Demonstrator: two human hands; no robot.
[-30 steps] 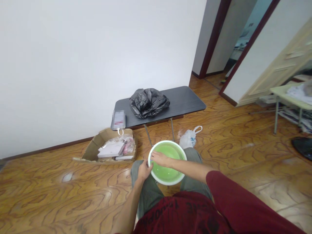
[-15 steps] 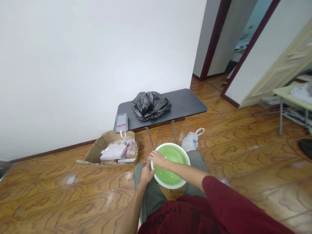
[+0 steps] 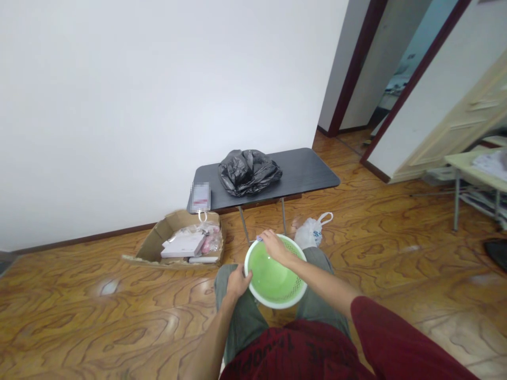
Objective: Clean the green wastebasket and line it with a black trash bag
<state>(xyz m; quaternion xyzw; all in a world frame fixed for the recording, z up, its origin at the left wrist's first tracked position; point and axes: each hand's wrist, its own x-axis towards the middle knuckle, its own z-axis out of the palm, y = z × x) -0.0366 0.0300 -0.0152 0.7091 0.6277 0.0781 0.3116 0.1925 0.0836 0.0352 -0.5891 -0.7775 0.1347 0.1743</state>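
Note:
A green plastic colander [image 3: 273, 277] with a white rim rests on my lap between my knees. My left hand [image 3: 238, 282] is closed on its left rim. My right hand [image 3: 274, 246] lies across the far rim with fingers curled, pressing a small pale thing I cannot make out against the edge. I am seated, in grey trousers and a dark red shirt.
A low dark table [image 3: 301, 173] stands by the white wall with a black plastic bag [image 3: 249, 171] on it. A cardboard box [image 3: 158, 244] of papers lies to its left, a white plastic bag [image 3: 311, 231] on the wooden floor. A light table [image 3: 473, 171] and doorways are at right.
My right hand has moved from the colander's left rim up to its far rim. The left hand keeps its hold on the left rim. The view shifted slightly.

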